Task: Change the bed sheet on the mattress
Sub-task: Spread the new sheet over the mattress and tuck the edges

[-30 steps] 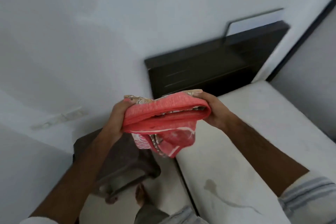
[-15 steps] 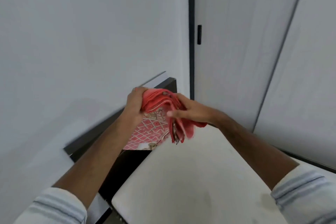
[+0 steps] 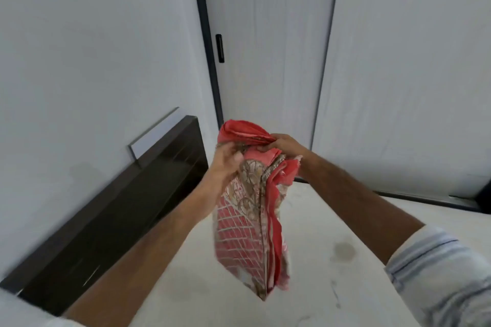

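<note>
Both hands, left hand [image 3: 225, 158]; right hand [image 3: 284, 144], gripping folded red sheet [image 3: 247, 223] above mattress [image 3: 305, 260]

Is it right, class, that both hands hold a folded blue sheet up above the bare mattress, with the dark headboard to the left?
Wrong in one respect: the sheet is red, with a pale lattice pattern, not blue. The head view shows it. The left hand and right hand do hold it above the bare mattress, headboard on the left.
</note>
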Motion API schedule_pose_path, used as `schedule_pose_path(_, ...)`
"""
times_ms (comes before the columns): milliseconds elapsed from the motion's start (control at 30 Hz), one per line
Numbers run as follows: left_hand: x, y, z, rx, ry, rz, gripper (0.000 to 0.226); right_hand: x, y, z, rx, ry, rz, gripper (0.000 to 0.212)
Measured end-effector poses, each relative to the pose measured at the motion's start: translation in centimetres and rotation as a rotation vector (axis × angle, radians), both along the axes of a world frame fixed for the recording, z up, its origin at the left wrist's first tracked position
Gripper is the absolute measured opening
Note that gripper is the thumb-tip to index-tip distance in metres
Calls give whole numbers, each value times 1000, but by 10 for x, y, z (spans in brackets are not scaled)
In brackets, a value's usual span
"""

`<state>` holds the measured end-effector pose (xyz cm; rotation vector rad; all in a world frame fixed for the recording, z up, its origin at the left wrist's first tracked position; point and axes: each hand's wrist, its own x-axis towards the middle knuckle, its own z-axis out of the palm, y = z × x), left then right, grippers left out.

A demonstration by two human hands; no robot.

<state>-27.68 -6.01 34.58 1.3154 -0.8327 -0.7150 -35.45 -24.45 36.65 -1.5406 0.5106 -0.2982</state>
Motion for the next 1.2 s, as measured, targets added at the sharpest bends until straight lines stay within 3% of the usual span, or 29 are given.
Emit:
schedule_pose_path(67,-10,7,-31,88,-153,-115,89,0,6,-11,144,-1,-90,15)
schedule_pose_path(133,-18,5,-61,151,-182,-121,102,-1,11,-17,205,17,-184,10)
schedule_pose_path(167,-21,2,-73,139,-181,-94,100,-3,14,-17,218,6,-200,8)
schedule_pose_path(267,-29,-8,-73,50,-108,7,59,-16,25,-18,215,-52,-153,39)
schedule_pose_path(333,-31,-15,-68,23,21,-36,42,-31,33,-21,192,-103,-22,57)
schedule_pose_path(400,-33,-23,-66,-45,91,-97,42,-49,36,-29,99,-137,42,66)
schedule_pose_path(500,-39,-36,-66,-126,15,-53,46,-75,40,-40,-64,-149,18,68)
schedule_pose_path(567,-44,-48,-65,-152,-94,17,31,-86,40,-47,-109,-163,-23,63)
schedule_pose_path(633,-46,-62,-65,-138,-144,84,15,-94,38,-50,-97,-183,-124,42)
schedule_pose_path(700,-43,-73,-66,-96,-138,98,13,-105,34,-48,-18,-201,-206,32)
schedule_pose_path(800,-47,-86,-58,-55,-83,-11,13,-123,25,-41,182,-232,-226,38)
schedule_pose_path(900,-64,-98,-45,-51,-8,-237,20,-133,11,-38,245,-236,-229,44)
schedule_pose_path(967,-77,-107,-42,-33,-33,-334,35,-139,2,-36,244,-198,-228,59)
schedule_pose_path(1067,-91,-127,-46,37,-146,-246,48,-149,-10,-35,286,-192,-164,81)
schedule_pose_path(1133,-98,-143,-48,69,-197,-110,30,-162,-26,-35,317,-195,-145,96)
schedule_pose_path(1200,-109,-160,-48,54,-169,50,8,-177,-45,-36,392,-204,-109,76)
